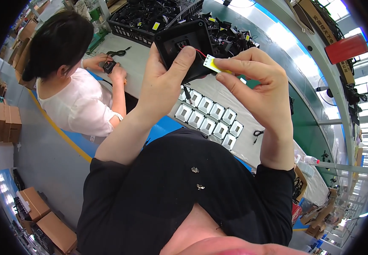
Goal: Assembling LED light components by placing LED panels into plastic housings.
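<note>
My left hand (165,78) grips a black square lamp housing (199,37), its open side facing me and the thumb reaching over the inner edge. From inside the housing a thin red wire (199,52) runs out to a small white LED board (210,62) with a yellow patch. My right hand (256,78) pinches that board between thumb and fingers, just right of the housing. Below the hands, rows of silver reflector frames with black rims (207,126) lie on the table. A black cable with a plug (187,94) lies by them.
Beyond my hands stands a black crate (139,32) full of dark parts and cables, with a loose pile (230,38) beside it. At left a co-worker (78,89) handles a small black part (109,66). A short black cable (258,134) lies on the table (247,114).
</note>
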Available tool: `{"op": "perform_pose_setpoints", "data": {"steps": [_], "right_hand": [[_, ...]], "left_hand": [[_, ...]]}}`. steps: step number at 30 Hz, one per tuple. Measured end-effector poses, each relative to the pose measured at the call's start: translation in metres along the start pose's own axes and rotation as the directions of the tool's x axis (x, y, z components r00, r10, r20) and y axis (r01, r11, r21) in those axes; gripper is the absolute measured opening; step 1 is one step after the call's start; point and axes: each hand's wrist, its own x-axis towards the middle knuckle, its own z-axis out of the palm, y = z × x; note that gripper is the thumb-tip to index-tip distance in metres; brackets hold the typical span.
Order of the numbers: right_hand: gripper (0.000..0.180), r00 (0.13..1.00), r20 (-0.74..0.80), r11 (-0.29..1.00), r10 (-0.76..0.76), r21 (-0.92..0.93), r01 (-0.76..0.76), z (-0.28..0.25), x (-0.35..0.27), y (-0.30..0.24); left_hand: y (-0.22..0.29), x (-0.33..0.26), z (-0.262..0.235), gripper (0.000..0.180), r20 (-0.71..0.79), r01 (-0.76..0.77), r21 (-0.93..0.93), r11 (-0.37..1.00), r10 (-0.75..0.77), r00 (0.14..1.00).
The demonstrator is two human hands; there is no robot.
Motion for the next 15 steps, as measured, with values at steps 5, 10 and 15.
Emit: {"op": "perform_pose_setpoints", "data": {"steps": [5, 10, 15], "right_hand": [[0.018, 0.998, -0.038, 0.994, -0.054, -0.093, 0.051, 0.008, 0.002, -0.009], [0.019, 0.97, -0.125, 0.964, -0.211, -0.193, 0.184, 0.019, 0.002, -0.012], [0.021, 0.919, -0.233, 0.935, -0.318, -0.239, 0.263, 0.037, -0.005, -0.006]], "left_hand": [[0.005, 0.01, 0.0, 0.024, 0.001, -0.007, 0.022, 1.0, 0.007, 1.0], [0.002, 0.01, -0.001, 0.024, -0.008, -0.061, 0.041, 0.997, 0.061, 0.998], [-0.009, 0.001, -0.01, 0.034, 0.103, -0.355, 0.427, 0.832, 0.346, 0.933]]}}
